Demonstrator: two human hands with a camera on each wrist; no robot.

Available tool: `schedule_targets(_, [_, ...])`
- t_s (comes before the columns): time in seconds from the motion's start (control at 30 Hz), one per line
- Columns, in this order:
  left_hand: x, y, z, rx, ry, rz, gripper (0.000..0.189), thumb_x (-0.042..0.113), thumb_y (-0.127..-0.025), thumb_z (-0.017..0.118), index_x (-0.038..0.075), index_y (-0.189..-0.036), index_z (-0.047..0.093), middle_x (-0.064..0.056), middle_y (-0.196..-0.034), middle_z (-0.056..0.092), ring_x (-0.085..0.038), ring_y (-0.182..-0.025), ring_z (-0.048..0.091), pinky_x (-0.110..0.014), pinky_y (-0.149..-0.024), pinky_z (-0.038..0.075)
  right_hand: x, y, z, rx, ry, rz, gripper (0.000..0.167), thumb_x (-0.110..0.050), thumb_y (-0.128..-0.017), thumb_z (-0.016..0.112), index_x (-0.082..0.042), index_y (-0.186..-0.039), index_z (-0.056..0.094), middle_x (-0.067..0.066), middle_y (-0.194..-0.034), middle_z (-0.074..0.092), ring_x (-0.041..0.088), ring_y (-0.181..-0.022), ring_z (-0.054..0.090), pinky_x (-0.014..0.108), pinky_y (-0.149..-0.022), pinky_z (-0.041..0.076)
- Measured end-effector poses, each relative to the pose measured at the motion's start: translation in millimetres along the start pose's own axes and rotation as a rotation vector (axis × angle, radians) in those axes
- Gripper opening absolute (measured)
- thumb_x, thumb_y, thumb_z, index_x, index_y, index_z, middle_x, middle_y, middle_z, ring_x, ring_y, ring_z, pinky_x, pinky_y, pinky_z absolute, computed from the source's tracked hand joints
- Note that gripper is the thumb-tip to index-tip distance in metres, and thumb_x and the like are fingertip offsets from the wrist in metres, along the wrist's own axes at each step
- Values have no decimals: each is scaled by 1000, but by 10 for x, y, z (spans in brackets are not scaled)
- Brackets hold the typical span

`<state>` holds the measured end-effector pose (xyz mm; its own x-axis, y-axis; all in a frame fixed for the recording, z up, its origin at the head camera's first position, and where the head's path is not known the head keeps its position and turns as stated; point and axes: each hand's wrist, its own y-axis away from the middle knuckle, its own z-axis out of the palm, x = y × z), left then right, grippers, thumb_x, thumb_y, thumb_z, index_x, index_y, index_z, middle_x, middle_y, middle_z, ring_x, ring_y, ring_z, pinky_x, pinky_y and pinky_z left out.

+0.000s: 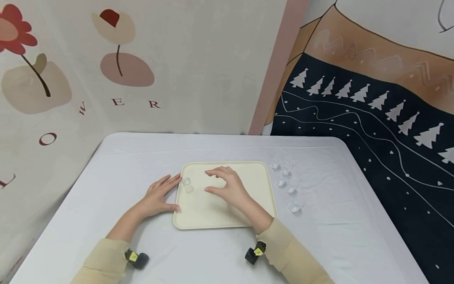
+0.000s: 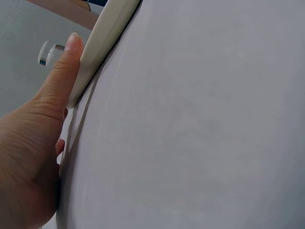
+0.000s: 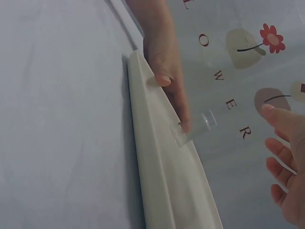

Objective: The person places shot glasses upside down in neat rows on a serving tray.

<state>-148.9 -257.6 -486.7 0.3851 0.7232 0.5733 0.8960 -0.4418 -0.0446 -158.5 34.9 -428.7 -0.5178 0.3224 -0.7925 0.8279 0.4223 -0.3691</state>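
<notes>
A small clear glass (image 1: 188, 185) stands on the cream tray (image 1: 227, 221), close to its left rim. At that rim rests my left hand (image 1: 157, 199), thumb and fingers spread along the edge. In the left wrist view the thumb (image 2: 64, 71) lies against the tray's side, and part of the glass (image 2: 44, 53) shows beyond it. Over the middle of the tray is my right hand (image 1: 232, 189), its thumb and fingers apart in a C shape with nothing between them. The right wrist view has the glass (image 3: 208, 119) in front of the left hand's fingers.
Several small clear glasses (image 1: 290, 188) stand on the white cloth just right of the tray. The white-covered table (image 1: 337, 244) extends around it. Behind hang a wall cloth with flowers (image 1: 198, 79) and a dark one with trees (image 1: 354, 126).
</notes>
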Motion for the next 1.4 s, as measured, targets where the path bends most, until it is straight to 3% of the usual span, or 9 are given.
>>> schedule_targets(0.33, [6,-1,-6,-1,-6,2,104,50,-67,80,7,-149,32,-11,-156,25,-41,-141,12,-62,-109,5,1,223,-349,57,1,-47,45,-14,-75,83,-9,-117,68,-4,-113,66,29,-100,57,49,-85,47])
schedule_targets(0.57, [31,4,-15,-5,1,4,105,49,-67,81,6,-149,32,-12,-155,25,-41,-140,12,-62,-109,5,26,390,-588,97,20,-63,47,-14,-74,84,-10,-118,68,-2,-115,65,21,-102,56,40,-88,47])
schedule_targets(0.77, [14,5,-1,-5,-7,1,105,51,-67,80,7,-149,32,-12,-155,25,-41,-140,12,-62,-108,6,35,547,-789,138,61,-71,49,-6,-71,84,-4,-117,67,8,-114,66,25,-106,56,41,-90,47])
schedule_targets(0.83, [8,7,5,-5,-7,0,105,51,-67,80,7,-149,32,-12,-156,25,-41,-140,12,-62,-108,6,-59,594,-869,146,81,-58,49,-2,-70,84,1,-116,66,12,-113,66,29,-107,56,39,-92,46])
schedule_targets(1.0, [6,6,12,-3,-6,2,105,51,-67,80,7,-149,32,-11,-156,25,-41,-141,12,-62,-108,6,4,734,-1046,163,105,-21,49,-6,-72,83,-5,-118,67,7,-116,65,24,-113,53,38,-99,41])
schedule_targets(1.07, [12,5,11,-2,-6,2,105,51,-67,81,6,-149,32,-11,-156,25,-41,-141,12,-61,-108,6,132,799,-1103,178,115,-19,50,-8,-71,84,-8,-119,67,3,-117,64,21,-115,52,37,-99,41])
schedule_targets(1.27, [19,-1,8,-5,-7,-6,105,51,-67,80,6,-149,32,-11,-156,25,-40,-141,12,-61,-109,6,175,963,-1278,242,153,-19,56,6,-63,85,-2,-115,67,9,-113,65,17,-105,54,19,-95,38])
schedule_targets(1.4, [18,-4,5,-4,-13,-11,106,51,-66,80,6,-149,33,-11,-156,25,-40,-141,12,-61,-109,6,42,1052,-1384,263,185,1,54,11,-62,83,5,-112,65,18,-111,64,14,-108,52,13,-96,35])
